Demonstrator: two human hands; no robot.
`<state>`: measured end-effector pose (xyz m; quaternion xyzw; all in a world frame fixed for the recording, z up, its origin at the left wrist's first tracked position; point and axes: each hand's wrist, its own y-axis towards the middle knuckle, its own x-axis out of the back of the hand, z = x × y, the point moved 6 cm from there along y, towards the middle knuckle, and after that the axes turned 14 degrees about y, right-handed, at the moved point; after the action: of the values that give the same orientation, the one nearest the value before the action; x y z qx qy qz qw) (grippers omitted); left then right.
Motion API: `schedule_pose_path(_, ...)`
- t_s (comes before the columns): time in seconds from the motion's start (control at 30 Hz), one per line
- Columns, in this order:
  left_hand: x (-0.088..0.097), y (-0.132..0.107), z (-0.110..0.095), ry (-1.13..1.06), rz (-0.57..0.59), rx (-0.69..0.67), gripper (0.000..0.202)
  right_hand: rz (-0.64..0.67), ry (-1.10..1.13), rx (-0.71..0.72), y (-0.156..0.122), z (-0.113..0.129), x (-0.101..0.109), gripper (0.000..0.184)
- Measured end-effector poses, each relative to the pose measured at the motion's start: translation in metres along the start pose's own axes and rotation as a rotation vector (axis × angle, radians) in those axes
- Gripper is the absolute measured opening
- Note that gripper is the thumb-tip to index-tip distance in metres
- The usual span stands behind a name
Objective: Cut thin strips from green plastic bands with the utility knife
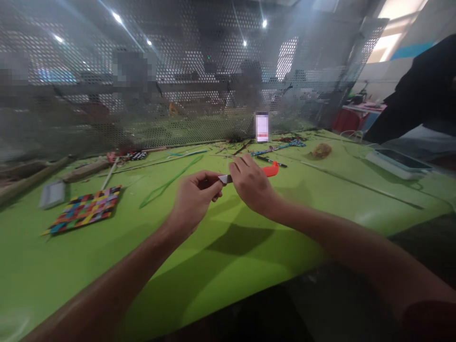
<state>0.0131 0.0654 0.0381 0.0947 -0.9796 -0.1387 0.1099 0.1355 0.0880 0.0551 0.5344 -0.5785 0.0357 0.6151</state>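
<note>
Over the middle of the table my right hand (250, 184) is closed round a knife (270, 169). Its orange handle sticks out to the right of the fist, and a short piece of metal blade shows on the left. My left hand (195, 197) is closed in a pinch right at the blade's tip; what lies between its fingertips is too small to make out. A thin pale strip (228, 164) rises just above the blade, between the two hands. Fingers hide most of the knife's middle.
A multicoloured woven mat (87, 209) and a clear box (52, 194) lie left on the green table (221, 294). Behind are a green strip loop (171, 181), a black pen (271, 161), a lit phone (262, 127) and a mesh screen (199, 95). A dark-clothed person stands right.
</note>
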Motion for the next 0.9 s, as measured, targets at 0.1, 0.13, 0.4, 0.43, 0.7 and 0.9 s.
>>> schedule_pose_path(0.1,0.001,-0.001,0.000,0.024,-0.009,-0.004,0.008,0.005,0.011,-0.001,0.000,0.000,0.000,0.024)
schedule_pose_path(0.13,0.000,-0.001,0.000,0.032,-0.004,-0.004,0.007,0.010,0.017,-0.006,0.001,-0.002,0.000,0.025)
schedule_pose_path(0.4,-0.003,-0.008,0.002,0.038,0.071,0.052,0.011,-0.084,0.178,-0.079,0.003,-0.023,0.003,0.022)
schedule_pose_path(0.43,-0.002,-0.007,0.002,0.016,0.062,0.062,0.011,-0.107,0.218,-0.084,0.003,-0.024,0.004,0.022)
schedule_pose_path(0.7,-0.005,-0.002,0.016,-0.135,0.044,0.154,0.012,-0.164,0.360,-0.041,-0.001,-0.016,0.011,0.018)
schedule_pose_path(0.9,0.000,0.000,0.017,-0.076,0.028,0.113,0.015,-0.219,0.667,-0.038,-0.001,-0.016,0.021,0.011)
